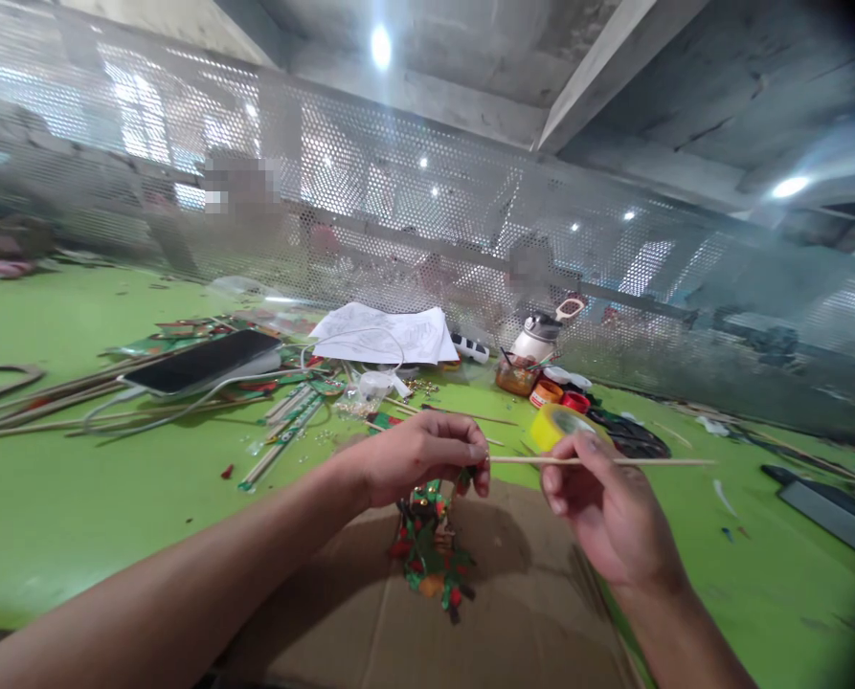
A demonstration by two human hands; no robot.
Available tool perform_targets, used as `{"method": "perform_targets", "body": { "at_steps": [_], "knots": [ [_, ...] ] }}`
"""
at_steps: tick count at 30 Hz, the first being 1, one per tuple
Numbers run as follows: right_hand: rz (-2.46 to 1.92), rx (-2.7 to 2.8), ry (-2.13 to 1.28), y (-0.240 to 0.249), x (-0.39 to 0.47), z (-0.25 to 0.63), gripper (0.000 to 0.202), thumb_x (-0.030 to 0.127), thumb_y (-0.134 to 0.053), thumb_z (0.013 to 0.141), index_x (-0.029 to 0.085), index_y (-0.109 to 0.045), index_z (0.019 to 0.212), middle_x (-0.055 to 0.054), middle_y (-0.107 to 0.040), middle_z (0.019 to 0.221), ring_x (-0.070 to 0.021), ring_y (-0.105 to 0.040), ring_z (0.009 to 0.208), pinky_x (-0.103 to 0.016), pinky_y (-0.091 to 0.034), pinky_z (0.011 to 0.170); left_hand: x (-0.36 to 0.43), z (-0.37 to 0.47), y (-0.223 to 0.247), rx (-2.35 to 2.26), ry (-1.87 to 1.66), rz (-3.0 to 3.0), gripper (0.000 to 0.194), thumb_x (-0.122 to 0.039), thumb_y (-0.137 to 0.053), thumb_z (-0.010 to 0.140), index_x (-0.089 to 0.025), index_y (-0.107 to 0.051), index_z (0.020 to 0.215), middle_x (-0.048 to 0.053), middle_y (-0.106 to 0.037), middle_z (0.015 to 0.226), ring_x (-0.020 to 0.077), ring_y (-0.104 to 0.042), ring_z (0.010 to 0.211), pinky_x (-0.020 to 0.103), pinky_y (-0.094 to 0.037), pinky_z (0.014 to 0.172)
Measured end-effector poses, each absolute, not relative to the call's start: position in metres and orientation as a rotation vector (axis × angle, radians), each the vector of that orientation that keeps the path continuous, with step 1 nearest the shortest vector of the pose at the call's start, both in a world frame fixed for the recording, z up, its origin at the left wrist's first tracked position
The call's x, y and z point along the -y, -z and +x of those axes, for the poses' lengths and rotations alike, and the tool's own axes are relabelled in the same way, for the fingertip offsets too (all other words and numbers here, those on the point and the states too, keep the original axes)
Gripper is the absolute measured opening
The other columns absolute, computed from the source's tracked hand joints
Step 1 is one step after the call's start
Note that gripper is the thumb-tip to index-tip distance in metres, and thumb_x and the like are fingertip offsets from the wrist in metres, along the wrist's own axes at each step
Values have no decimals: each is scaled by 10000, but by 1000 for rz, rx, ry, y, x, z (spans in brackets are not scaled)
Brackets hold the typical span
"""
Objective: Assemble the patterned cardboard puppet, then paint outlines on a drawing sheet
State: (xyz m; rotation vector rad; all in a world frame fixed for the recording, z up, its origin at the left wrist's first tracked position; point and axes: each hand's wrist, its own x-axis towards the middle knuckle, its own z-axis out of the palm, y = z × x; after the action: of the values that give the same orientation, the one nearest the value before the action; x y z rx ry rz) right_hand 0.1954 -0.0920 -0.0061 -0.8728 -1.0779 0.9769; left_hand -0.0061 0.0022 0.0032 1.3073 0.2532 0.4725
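A thin, pointed wooden stick (pixel 657 462) lies level between my hands. My right hand (pixel 606 498) pinches it near its middle, thumb on top, with the tip reaching out to the right. At the stick's left end my left hand (pixel 434 455) is closed, fingertips pressed together around that end and a small dark green and red piece. Below my left hand, over the brown cardboard (pixel 528 612), is a cluster of green, red and gold decorations (pixel 434 555); whether it hangs or rests there I cannot tell.
On the green table (pixel 75 517) are a phone (pixel 204 364) with a white cable, white papers (pixel 388 333), yellow tape (pixel 556 426), small paint pots (pixel 546 393), a white bottle (pixel 534 340), several sticks at left and a dark grey tool (pixel 829 512) at right. A perforated screen stands behind.
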Motion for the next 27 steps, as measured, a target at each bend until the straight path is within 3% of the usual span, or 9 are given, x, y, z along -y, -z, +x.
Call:
{"method": "perform_targets", "body": {
  "at_steps": [4, 8, 13, 18, 24, 27],
  "knots": [
    [-898, 1241, -783, 8, 95, 190, 164, 318, -554, 888, 186, -636, 837, -33, -631, 680, -128, -566, 552, -220, -440, 454, -5, -3, 1, -307, -670, 1239, 184, -276, -681, 774, -117, -589, 794, 63, -644, 745, 130, -594, 708, 238, -399, 648],
    [-973, 1527, -231, 15, 102, 174, 111, 229, -574, 865, 202, -654, 936, -62, -653, 795, -170, -616, 674, -289, -523, 590, -8, -1, 3, -345, -793, 1198, 209, -295, -687, 781, -118, -576, 781, 56, -632, 732, 123, -590, 703, 226, -394, 634],
    [-857, 1888, 329, 30, 104, 160, 417, 77, -605, 790, 221, -573, 1180, -77, -661, 952, -213, -631, 871, -352, -530, 786, -9, -1, 2, -333, -843, 1145, 220, -297, -710, 761, -114, -588, 772, 48, -622, 747, 111, -583, 675, 250, -433, 682],
    [-886, 1939, 323, 38, 101, 162, 540, -8, -492, 819, 213, -468, 1311, -103, -614, 1028, -212, -589, 969, -370, -502, 852, -5, -3, -4, -370, -885, 1241, 203, -298, -700, 766, -119, -606, 769, 20, -598, 710, 105, -563, 659, 265, -438, 699],
    [-1052, 1613, -56, 6, 89, 154, 90, 199, -529, 876, 186, -588, 942, -65, -588, 894, -180, -578, 827, -300, -507, 734, 0, -1, -4, -410, -908, 1522, 248, -368, -635, 813, -124, -606, 782, 18, -601, 687, 106, -530, 630, 258, -410, 648],
    [-1106, 1628, -152, -13, 80, 148, 99, 263, -555, 869, 180, -585, 824, -34, -587, 784, -152, -568, 719, -259, -490, 658, 3, 1, -4, -410, -947, 1556, 238, -362, -628, 808, -126, -609, 789, 9, -580, 677, 105, -513, 621, 252, -400, 631]
  ]
}}
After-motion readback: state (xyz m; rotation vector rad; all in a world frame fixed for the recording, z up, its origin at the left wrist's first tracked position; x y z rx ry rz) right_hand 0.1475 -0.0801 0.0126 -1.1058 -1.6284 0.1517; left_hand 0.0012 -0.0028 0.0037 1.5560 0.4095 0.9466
